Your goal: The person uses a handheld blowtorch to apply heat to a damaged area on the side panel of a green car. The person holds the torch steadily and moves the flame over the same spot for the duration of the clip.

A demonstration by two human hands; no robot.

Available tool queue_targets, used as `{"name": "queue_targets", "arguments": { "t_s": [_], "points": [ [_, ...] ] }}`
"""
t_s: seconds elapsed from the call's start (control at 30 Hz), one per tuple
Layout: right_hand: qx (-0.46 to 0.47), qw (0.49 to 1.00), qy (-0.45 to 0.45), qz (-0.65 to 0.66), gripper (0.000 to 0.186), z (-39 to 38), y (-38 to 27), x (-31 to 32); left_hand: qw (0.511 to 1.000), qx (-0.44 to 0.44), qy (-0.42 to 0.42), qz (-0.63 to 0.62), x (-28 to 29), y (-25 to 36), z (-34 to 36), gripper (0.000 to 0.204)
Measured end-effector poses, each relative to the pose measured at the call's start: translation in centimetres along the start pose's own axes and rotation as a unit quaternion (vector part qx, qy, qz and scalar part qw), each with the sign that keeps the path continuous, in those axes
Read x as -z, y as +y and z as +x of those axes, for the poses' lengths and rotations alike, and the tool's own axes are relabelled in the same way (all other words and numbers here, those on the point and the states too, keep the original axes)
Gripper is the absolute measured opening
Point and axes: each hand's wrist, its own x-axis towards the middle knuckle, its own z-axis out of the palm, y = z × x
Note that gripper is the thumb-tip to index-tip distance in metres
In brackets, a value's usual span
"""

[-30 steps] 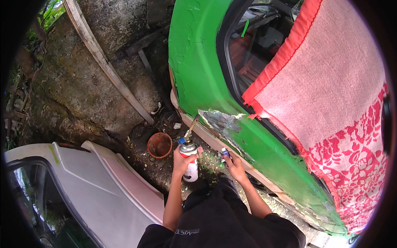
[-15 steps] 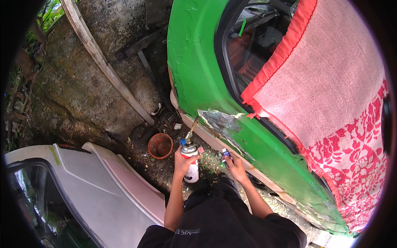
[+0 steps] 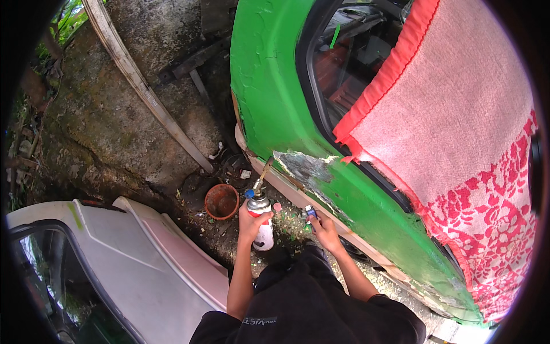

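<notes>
Left hand (image 3: pixel 250 221) wrapped tight around a gas torch canister (image 3: pixel 262 225), white and red body, held upright just beside the green car body (image 3: pixel 269 109). Torch nozzle (image 3: pixel 263 175) angles up from the canister, tip almost at the stripped bare-metal patch (image 3: pixel 306 169) on the car's lower panel. Right hand (image 3: pixel 325 231) closed around a small blue tool (image 3: pixel 310 212), maybe a lighter or scraper, cannot tell which, close under that same patch. Rusty round pot (image 3: pixel 222 201) on the ground left of the canister. White car panel (image 3: pixel 132 258) lies further left. Red patterned cloth (image 3: pixel 458 137) hangs over the car's window opening. Wooden plank (image 3: pixel 143 92) leans against the mossy wall beyond the car.
</notes>
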Motion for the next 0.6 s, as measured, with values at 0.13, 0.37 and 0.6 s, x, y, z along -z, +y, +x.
{"name": "queue_targets", "arguments": {
  "t_s": [0.13,0.37,0.6],
  "points": [
    [-0.006,1.000,0.001,0.006,0.026,-0.1,0.2,0.1,1.000,0.003,-0.001,0.005,0.4,0.0,0.3,0.036],
    [0.000,1.000,0.005,0.005,0.026,-0.4,0.1,0.1,1.000,0.011,0.004,0.008,0.0,0.1,-0.6,0.036],
    [-0.006,1.000,0.011,0.006,0.027,0.1,0.3,-0.3,1.000,0.017,0.011,-0.007,-0.5,1.2,-0.5,0.036]
  ]
}}
